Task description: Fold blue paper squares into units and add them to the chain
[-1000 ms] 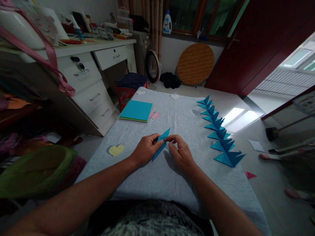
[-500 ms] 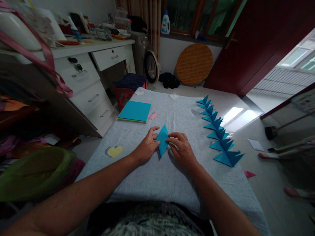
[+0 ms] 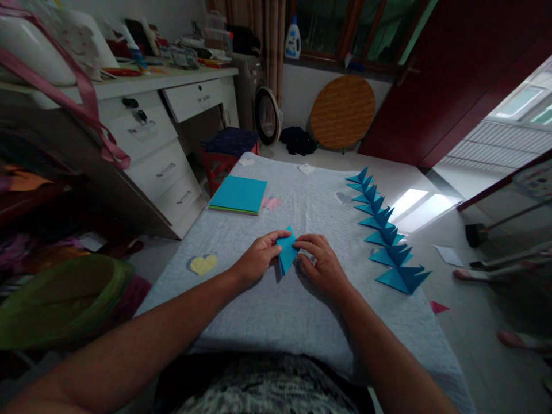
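Note:
A small blue folded paper (image 3: 287,253), diamond-shaped with split layers at its lower point, is held up between both hands above the cloth-covered table (image 3: 241,322). My left hand (image 3: 261,257) grips its left edge, thumb on the near face and fingers at the upper left. The fingertips of my right hand (image 3: 321,259) pinch the right corner. Beyond my left hand lies a stack of square coloured paper (image 3: 238,194), blue on top. Along the table's right side stands a row of several blue folded paper cranes (image 3: 390,253).
A green-lined bin (image 3: 64,299) stands at the left by a white desk (image 3: 150,144) with drawers. Behind the table are a stool (image 3: 230,144) and a washing machine (image 3: 267,115) with its door ajar. Another person's feet (image 3: 472,276) show at the right.
My left fingers have come over the paper's upper left edge, and its layers have parted slightly at the bottom. My right hand keeps its pinch. The view has shifted slightly.

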